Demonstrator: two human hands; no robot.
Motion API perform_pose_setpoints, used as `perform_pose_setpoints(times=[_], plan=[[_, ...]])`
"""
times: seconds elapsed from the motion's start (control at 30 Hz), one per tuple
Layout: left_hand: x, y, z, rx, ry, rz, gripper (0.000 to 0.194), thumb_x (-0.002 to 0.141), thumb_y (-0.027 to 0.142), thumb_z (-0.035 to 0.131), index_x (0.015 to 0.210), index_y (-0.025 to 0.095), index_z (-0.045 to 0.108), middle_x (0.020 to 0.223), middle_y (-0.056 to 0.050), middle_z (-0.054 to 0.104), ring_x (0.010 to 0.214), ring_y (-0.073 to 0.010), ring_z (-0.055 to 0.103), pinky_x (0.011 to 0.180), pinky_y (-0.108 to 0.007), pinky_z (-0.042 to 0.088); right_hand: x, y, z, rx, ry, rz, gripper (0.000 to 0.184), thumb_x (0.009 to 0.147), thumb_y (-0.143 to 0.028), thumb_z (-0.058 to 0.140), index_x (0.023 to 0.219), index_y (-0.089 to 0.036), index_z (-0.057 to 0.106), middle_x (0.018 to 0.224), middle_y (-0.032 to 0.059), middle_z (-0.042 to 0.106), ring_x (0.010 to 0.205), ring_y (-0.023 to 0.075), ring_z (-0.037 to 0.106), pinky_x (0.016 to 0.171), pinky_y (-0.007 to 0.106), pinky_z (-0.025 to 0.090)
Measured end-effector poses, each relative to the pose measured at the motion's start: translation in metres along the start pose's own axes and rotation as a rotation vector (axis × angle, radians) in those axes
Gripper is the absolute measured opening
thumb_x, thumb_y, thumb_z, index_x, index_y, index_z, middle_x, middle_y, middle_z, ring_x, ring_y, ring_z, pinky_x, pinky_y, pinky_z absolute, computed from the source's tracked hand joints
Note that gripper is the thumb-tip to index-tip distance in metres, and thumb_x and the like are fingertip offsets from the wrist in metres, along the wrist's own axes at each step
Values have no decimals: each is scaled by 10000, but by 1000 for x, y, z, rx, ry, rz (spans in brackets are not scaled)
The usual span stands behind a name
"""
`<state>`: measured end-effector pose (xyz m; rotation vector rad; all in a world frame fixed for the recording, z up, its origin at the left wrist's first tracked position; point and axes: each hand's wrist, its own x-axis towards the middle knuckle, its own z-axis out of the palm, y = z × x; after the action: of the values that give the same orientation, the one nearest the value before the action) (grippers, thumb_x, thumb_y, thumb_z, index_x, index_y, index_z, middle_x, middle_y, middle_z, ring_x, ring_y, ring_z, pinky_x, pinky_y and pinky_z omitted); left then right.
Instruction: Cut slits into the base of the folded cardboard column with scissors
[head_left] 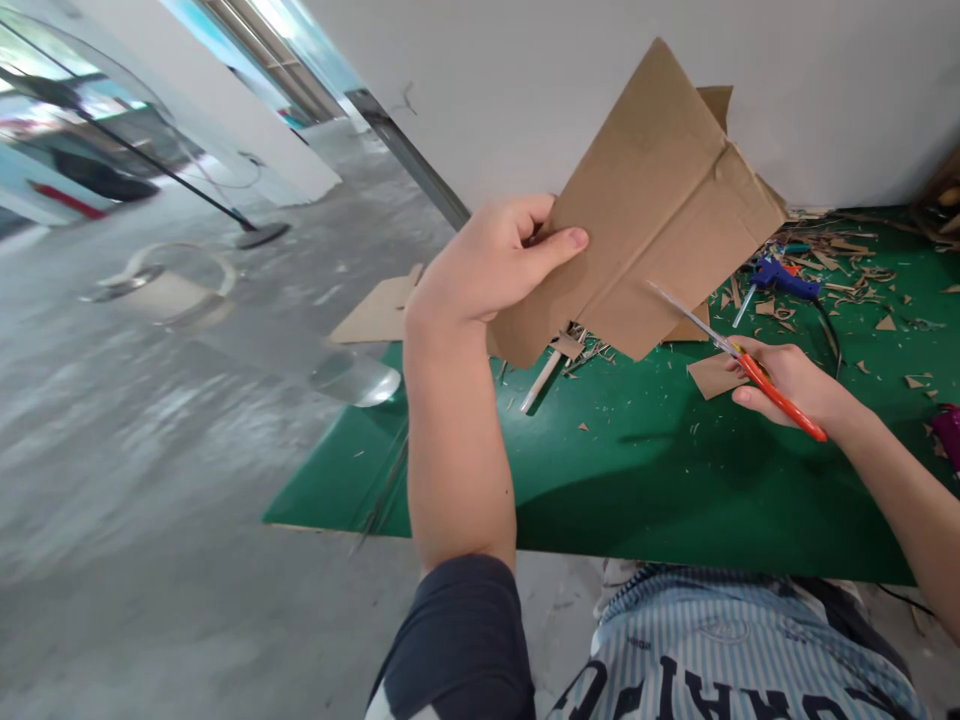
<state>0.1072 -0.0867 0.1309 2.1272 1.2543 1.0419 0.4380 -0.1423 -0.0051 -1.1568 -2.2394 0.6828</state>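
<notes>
**Cardboard held up, scissors at its lower edge**

Landmark: the green cutting mat [645, 490] on the floor. Left of the mat we see bare grey concrete floor [150, 450] and a flat tan cardboard offcut [379, 312] lying at the mat's far-left corner.

Above the mat's left half, our left hand [491, 265] pinches the creased brown cardboard sheet [645, 215], thumb on the near face, fingers curled behind. The sheet is lifted clear of the mat and tilted, probably so the blades get free access from below.

Under the sheet, on the mat, lie a thin white stick [541, 382] and small scraps.

Above the mat's right half, our right hand [787, 378] is closed around the orange-handled scissors [739, 355]. The blades point up-left and meet the sheet's lower right edge; we cannot tell whether they bite in.

At the mat's far-right side: a blue glue gun [784, 280] amid cardboard trimmings [847, 265], likely pushed aside.
</notes>
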Motion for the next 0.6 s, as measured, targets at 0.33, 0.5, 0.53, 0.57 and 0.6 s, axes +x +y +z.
perform_pose_setpoints(times=[0.33, 0.5, 0.53, 0.57, 0.6], plan=[[5, -12, 4, -270, 70, -112, 265, 822, 201, 773, 672, 152, 561, 666, 21, 391, 953, -277, 659, 861, -466, 538, -1, 2, 1, -67, 24, 12, 544, 886, -734, 550, 921, -203, 662, 715, 29, 665, 540, 161, 577, 524, 280, 424], [0, 8, 6, -256, 19, -216, 266, 850, 220, 786, 693, 174, 576, 645, 13, 480, 921, -223, 593, 984, -515, 501, -3, 6, 1, -78, 79, 2, 582, 883, -756, 540, 866, -187, 664, 855, 107, 744, 575, 177, 615, 551, 294, 456], [0, 9, 7, -243, 20, -224, 270, 863, 229, 776, 695, 165, 574, 649, 14, 482, 915, -212, 585, 1004, -531, 485, -4, 6, 1, -83, 90, 3, 584, 877, -757, 546, 853, -186, 665, 886, 119, 753, 567, 174, 612, 547, 295, 455], [1, 7, 8, -234, 30, -218, 274, 870, 230, 767, 694, 153, 571, 654, 16, 476, 917, -207, 587, 1013, -540, 475, -4, 6, 1, -88, 98, 2, 583, 874, -757, 552, 840, -186, 667, 910, 126, 758, 555, 168, 604, 539, 296, 451], [2, 3, 8, -243, 86, -185, 276, 862, 216, 772, 689, 144, 568, 657, 18, 465, 919, -211, 598, 1005, -539, 477, -4, 5, 0, -93, 103, 1, 581, 873, -755, 556, 830, -187, 668, 925, 130, 762, 547, 164, 597, 534, 297, 447]])
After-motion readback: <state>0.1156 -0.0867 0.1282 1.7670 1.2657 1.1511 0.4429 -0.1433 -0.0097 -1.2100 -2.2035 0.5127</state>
